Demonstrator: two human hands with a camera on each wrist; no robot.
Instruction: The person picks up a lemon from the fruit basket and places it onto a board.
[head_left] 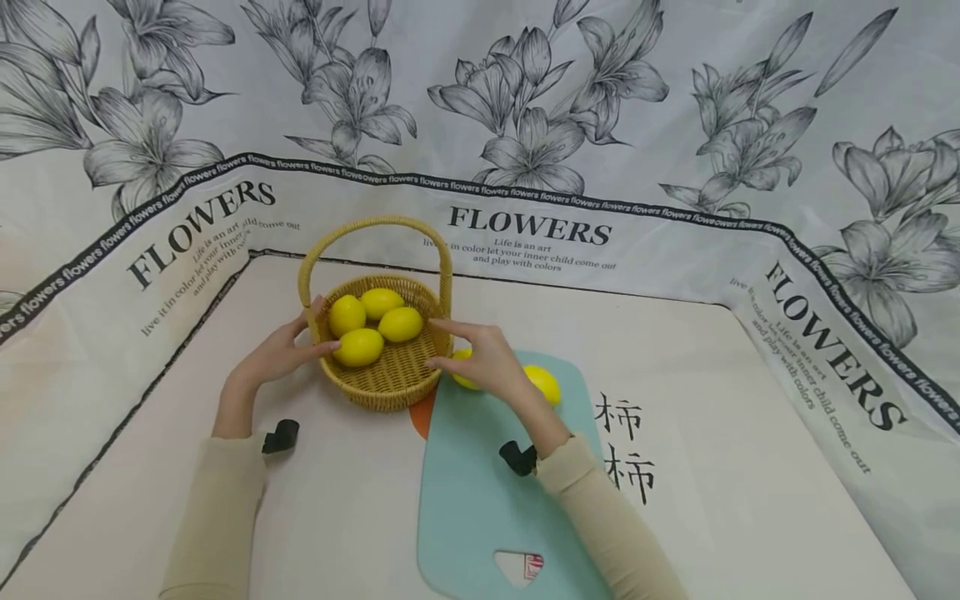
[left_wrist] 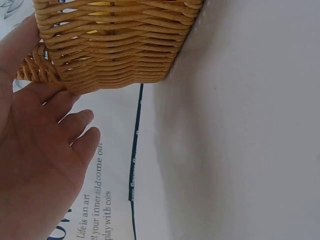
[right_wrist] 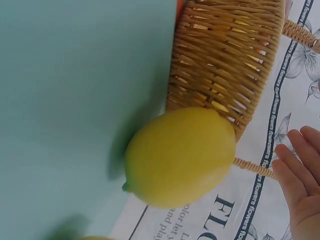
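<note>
Several yellow lemons [head_left: 360,347] lie in a round wicker basket [head_left: 386,392] with a tall arched handle [head_left: 375,223]. My left hand [head_left: 285,354] grips the basket's left side, its thumb over the rim and its fingers outside near the handle's foot; the left wrist view shows this hand [left_wrist: 47,150] from the palm side. At the right rim is my right hand [head_left: 483,358], fingers extended. In the right wrist view, the straight fingers of this hand [right_wrist: 302,170] show beside the handle. Beneath it, one lemon [right_wrist: 180,157] lies on the board against the basket's side, partly hidden in the head view.
A light-blue cutting board [head_left: 487,483] with a triangular cut-out lies right of the basket. Another lemon [head_left: 543,384] rests on it, beyond my right wrist. An orange patch [head_left: 422,417] shows between basket and board. Flower-printed cloth [head_left: 525,125] walls the white table on three sides.
</note>
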